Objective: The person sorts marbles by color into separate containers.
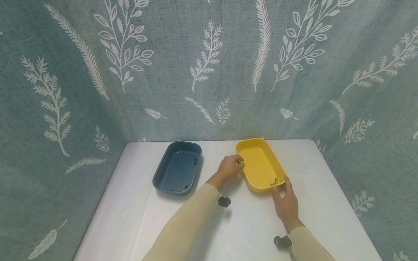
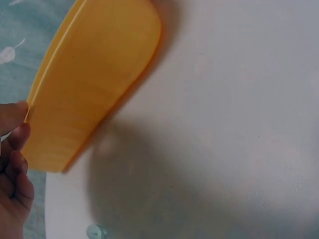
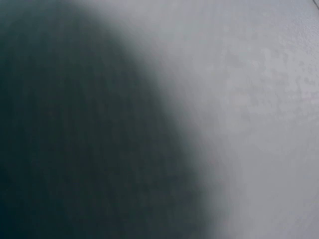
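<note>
A yellow tray (image 1: 261, 163) with rounded corners lies at an angle at the far right of the table, several small green pieces (image 1: 275, 181) in its near corner. My left hand (image 1: 231, 166) pinches the tray's left rim between thumb and fingers. In the left wrist view, that hand (image 2: 12, 164) is at the left edge, beside the outer wall of the yellow tray (image 2: 89, 74). My right hand (image 1: 287, 203) grips the near right corner, thumb at the front rim and fingers along the right side. The right wrist view shows neither hand nor tray.
Left of my arm stands a dark blue tray (image 1: 179, 168) with several small dark pieces inside. A small pale teal round piece (image 2: 94, 231) lies on the white table (image 1: 248, 232). Patterned green curtains (image 1: 176, 72) enclose the table's back and sides. A dark blur (image 3: 89, 129) fills half the right wrist view.
</note>
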`<state>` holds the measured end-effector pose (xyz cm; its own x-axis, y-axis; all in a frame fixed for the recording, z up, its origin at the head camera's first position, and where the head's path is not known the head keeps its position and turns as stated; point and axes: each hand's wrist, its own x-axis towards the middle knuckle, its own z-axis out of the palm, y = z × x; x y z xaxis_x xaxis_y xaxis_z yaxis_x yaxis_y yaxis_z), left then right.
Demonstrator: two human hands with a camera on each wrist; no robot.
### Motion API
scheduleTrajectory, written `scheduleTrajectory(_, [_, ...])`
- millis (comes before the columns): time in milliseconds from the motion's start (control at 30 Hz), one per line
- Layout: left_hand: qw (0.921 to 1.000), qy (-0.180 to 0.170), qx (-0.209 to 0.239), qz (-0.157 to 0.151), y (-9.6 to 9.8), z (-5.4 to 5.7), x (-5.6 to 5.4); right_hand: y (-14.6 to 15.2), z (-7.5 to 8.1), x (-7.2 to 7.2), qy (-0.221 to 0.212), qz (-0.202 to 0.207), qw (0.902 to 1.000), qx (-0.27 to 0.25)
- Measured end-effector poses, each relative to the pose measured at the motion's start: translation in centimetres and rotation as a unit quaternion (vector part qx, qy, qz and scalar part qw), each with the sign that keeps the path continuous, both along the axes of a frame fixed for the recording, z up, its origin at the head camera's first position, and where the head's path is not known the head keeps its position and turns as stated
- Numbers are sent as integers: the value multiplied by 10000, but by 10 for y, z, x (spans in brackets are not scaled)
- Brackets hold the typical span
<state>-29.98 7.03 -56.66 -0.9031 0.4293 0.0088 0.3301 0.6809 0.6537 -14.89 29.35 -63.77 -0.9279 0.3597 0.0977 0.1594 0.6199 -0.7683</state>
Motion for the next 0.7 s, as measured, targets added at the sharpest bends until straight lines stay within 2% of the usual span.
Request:
scheduleTrajectory(400, [9999,-114,43,101,2,-8,-5,1,0,0,5,-15,10000,10])
scheduleTrajectory(700, [9997,-190,111,113,1,-8,-3,0,1,1,54,6,10000,-37])
